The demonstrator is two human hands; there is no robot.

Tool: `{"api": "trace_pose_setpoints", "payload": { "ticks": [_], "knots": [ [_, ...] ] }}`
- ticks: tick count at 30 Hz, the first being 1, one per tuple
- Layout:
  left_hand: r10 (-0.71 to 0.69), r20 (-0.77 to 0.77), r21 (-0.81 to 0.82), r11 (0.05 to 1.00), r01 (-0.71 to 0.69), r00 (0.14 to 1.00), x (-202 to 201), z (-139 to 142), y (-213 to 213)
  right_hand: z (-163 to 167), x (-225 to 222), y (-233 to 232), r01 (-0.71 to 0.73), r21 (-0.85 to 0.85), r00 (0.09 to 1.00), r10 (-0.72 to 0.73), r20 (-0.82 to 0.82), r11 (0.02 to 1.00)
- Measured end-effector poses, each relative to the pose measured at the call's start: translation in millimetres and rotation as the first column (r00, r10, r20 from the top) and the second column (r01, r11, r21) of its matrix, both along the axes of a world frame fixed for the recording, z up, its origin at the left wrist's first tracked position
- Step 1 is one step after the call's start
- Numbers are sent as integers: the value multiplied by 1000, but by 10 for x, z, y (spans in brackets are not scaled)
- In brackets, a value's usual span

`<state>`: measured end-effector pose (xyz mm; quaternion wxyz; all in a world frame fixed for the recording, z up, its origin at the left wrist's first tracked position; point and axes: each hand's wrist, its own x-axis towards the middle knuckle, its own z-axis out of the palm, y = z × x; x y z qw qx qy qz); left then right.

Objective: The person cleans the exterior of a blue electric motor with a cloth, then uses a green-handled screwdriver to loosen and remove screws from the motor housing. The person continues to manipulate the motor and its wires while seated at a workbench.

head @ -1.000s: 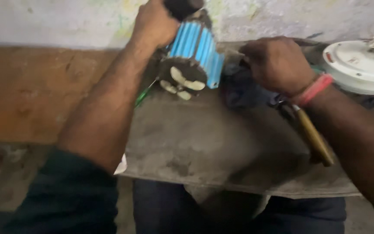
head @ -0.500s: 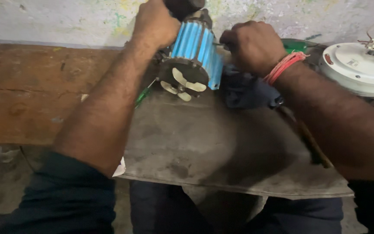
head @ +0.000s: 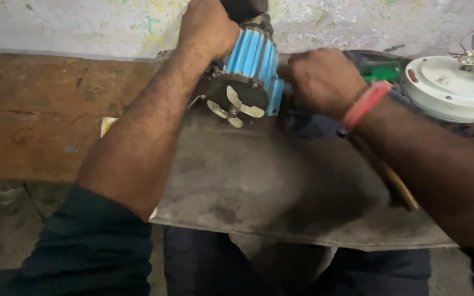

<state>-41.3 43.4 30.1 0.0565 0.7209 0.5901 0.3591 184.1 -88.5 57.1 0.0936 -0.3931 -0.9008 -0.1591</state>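
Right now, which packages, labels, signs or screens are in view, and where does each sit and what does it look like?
Small pale rectangular label on top of the round white housing, far right.
Small red mark, oval, at that housing's left edge.
No packages, signs or screens show.

Rough plastered wall (head: 83,22) along the top, whitish, with faint yellow and green stains and small chips. Below it, a worn brown wooden bench (head: 34,115) running from the left edge, scratched and dull, with a long crack across its face. In the middle, a grey slab (head: 281,192) as work surface, smeared with dark grime, its front edge uneven. Under the bench at the lower left, a dusty grey floor (head: 1,235) with some pale debris near the bench foot. At the right edge, a white round fan housing (head: 445,87) lying on the surface, loose wires above it. Soft, even light, without hard shadows.
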Motion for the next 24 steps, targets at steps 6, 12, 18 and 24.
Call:
{"api": "trace_pose_setpoints", "payload": {
  "ticks": [6, 12, 18, 24],
  "knots": [
    [23, 14, -15, 1000, -23, 1000, -29, 36, -23, -91, 27, 60, -38, 53, 999, 40, -33, 998],
    [19, 29, -4, 1000, -19, 999, 140, 147, -207, -323, 196, -5, 19, 78, 1000, -18, -11, 997],
    [-4, -20, 13, 1000, 4, 1000, 622, 220, -441, -678, 417, 218, 149, 77, 982, -139, -126, 986],
    [-20, -127, 8, 1000, 21, 992, 729, 203, -479, -1035, 424, 43, 162, 39, 940, -143, -309, 986]
  ]
}}
